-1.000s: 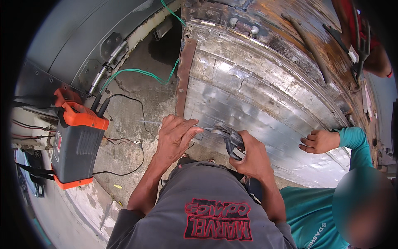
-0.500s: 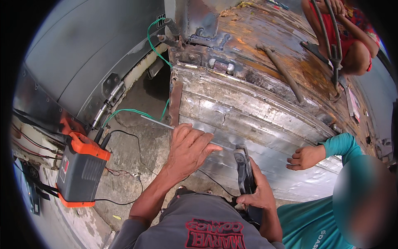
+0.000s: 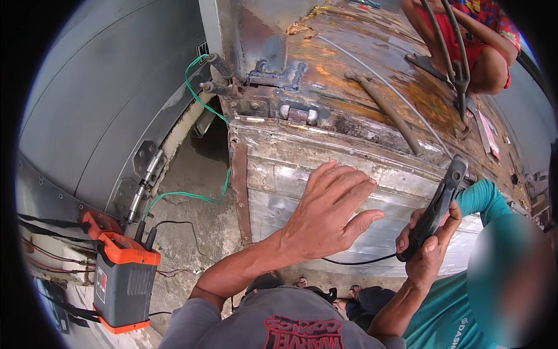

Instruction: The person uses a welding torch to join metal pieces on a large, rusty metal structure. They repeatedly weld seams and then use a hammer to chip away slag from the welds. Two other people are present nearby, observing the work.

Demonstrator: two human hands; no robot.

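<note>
left hand (image 3: 334, 205), loosely spread, hovers at frame centre; right hand (image 3: 429, 256) wraps the black clamp (image 3: 435, 212) right of centre, its thin grey rod (image 3: 387, 91) slanting up to the upper middle.

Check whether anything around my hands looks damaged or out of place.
Yes. The metal panel behind your left hand looks grimy and worn, and the deck beyond it has blotchy orange, rust-coloured patches. A hammer lies loose on it; I can't tell whether it belongs there.
</note>
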